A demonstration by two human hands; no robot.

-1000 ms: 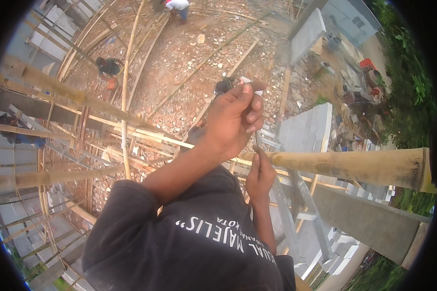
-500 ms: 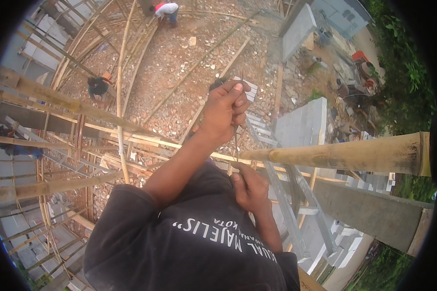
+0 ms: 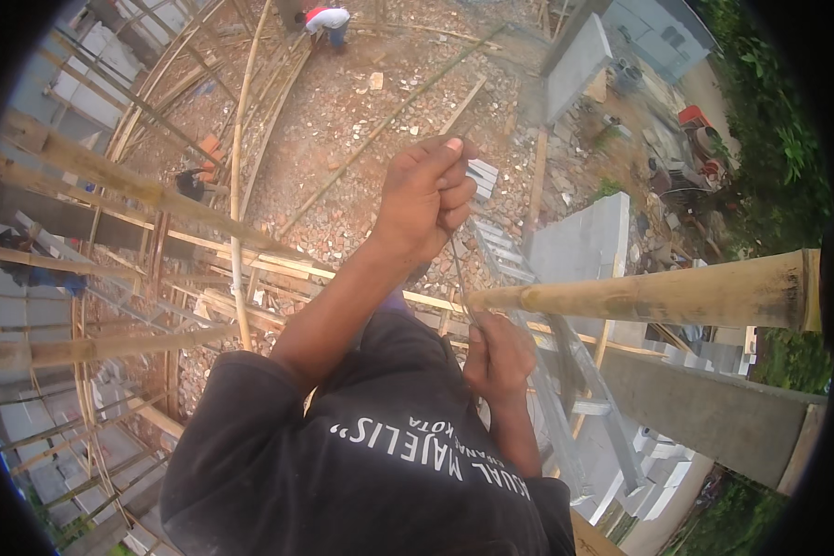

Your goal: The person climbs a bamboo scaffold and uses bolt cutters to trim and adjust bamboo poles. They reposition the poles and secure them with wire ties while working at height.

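Observation:
A thin, dark strand like wire or cord (image 3: 460, 269) runs between my two hands. My left hand (image 3: 422, 199), raised in front of me, is closed with thumb and fingers pressed together on its upper part. Lower and to the right, my right hand (image 3: 502, 357) pinches its lower end near the thumb. Just beyond my right hand, a thick bamboo pole (image 3: 658, 295) extends to the right, its near end close to the strand. Whether the strand touches the pole, I cannot tell.
A metal ladder (image 3: 579, 408) leans beside my right forearm. More bamboo poles (image 3: 120, 185) cross at the left. Rubble-strewn ground (image 3: 343, 120) lies far below, with a bent-over person (image 3: 327, 23) in a white and red top. A concrete beam (image 3: 704, 398) runs at the right.
My right hand has shifted right, away from my left hand, which has moved slightly left. The strand between them shows more slanted.

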